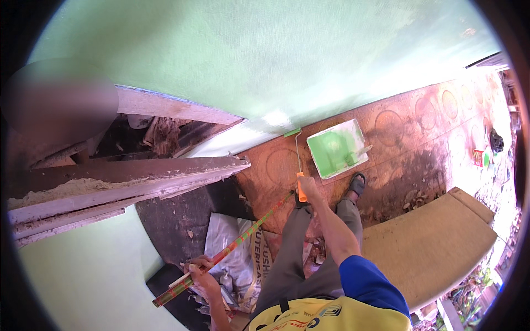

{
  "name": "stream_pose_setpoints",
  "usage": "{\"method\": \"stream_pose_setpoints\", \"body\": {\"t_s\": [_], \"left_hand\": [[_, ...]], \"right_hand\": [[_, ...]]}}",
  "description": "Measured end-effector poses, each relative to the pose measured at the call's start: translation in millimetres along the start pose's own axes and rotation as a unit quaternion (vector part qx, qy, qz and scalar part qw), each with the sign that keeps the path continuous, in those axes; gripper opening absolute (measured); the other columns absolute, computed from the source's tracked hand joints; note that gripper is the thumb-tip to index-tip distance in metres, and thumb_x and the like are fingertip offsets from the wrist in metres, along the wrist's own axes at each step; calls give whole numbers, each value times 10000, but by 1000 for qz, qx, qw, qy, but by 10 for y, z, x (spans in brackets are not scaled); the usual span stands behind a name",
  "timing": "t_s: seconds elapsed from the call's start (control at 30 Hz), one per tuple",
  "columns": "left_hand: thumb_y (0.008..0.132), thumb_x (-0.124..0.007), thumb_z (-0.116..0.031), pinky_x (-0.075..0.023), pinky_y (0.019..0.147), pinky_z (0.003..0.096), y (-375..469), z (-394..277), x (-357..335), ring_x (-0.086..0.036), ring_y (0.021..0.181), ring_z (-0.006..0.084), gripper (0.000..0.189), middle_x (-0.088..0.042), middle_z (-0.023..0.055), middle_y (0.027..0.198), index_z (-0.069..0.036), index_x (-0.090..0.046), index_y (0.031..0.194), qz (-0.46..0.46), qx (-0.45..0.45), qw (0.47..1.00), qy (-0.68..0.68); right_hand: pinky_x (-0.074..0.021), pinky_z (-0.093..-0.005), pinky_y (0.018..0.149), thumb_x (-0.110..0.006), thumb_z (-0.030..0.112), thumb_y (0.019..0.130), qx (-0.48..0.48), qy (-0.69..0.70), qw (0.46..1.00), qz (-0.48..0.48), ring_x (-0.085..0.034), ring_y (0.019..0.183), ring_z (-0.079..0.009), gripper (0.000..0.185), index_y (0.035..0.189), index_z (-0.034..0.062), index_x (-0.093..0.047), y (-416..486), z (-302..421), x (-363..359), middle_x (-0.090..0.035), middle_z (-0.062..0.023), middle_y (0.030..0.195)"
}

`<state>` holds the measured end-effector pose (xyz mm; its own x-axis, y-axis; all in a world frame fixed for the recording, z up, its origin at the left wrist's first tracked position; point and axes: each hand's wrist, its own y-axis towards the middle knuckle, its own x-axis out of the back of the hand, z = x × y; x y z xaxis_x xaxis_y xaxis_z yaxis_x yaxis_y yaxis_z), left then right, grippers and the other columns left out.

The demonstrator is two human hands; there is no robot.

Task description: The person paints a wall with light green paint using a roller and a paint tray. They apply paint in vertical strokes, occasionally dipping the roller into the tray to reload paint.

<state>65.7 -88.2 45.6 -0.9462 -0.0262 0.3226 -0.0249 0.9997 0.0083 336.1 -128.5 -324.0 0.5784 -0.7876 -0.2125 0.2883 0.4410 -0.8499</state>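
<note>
My right hand point(309, 188) grips the orange handle point(302, 196) of a small paint roller. Its wire frame reaches away from me to a green roller sleeve point(292, 132) at the foot of the light green wall point(256, 53). In my left hand point(201, 275) is a long pole point(236, 241) patterned in red and green, slanting up to the right; a thin pale stick point(179, 280) lies alongside it near my fingers. Right of the roller, a white paint tray point(365, 140) on the floor holds green paint point(331, 151), with a brush-like tool point(357, 156) resting at its right side.
Patterned terracotta tiles point(389, 124) cover the floor. A brown padded bench point(430, 244) stands at right. A weathered wooden frame point(124, 182) juts in from the left, below a blurred patch. A printed plastic sack point(225, 236) lies beneath the pole. My sandalled foot point(357, 185) is near the tray.
</note>
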Motion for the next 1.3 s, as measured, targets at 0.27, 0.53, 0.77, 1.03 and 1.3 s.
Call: {"method": "stream_pose_setpoints", "body": {"t_s": [0.27,0.53,0.77,1.03,1.3], "left_hand": [[965,-462,-331,-458,782,403,-60,-8,71,-560,735,230,295,-521,86,704,-62,-413,856,-7,12,1000,2],[970,-462,-303,-467,771,398,-75,-86,-6,-570,734,230,295,-532,90,707,-50,-424,822,-1,33,999,-14],[973,-484,-276,-484,746,362,-51,-41,40,-588,734,216,290,-571,101,713,-41,-441,809,19,39,998,-38],[967,-502,-213,-485,753,367,-88,-31,58,-588,738,212,243,-569,91,716,-40,-444,806,23,56,994,-86],[971,-499,-207,-466,737,353,-73,-174,69,-563,696,193,263,-548,81,672,-53,-434,769,10,52,990,-130]], "right_hand": [[-468,-350,465,-575,236,879,67,-7,996,50,-584,520,-210,281,820,-40,-573,-117,-138,-159,-530,-85,638],[-469,-344,455,-546,258,899,47,-29,998,24,-568,512,-212,297,793,-20,-553,-1151,235,-173,-512,-79,645],[-458,-310,458,-522,247,913,39,-18,999,25,-545,500,-175,292,776,-10,-543,-2007,581,-261,-525,-69,659],[-451,-285,446,-522,235,924,43,1,997,67,-539,490,-152,252,832,1,-542,-3084,1118,-364,-549,-71,658],[-448,-288,464,-521,245,927,18,4,997,74,-536,503,-145,252,840,10,-545,-4127,1650,-482,-555,-69,663]]}}
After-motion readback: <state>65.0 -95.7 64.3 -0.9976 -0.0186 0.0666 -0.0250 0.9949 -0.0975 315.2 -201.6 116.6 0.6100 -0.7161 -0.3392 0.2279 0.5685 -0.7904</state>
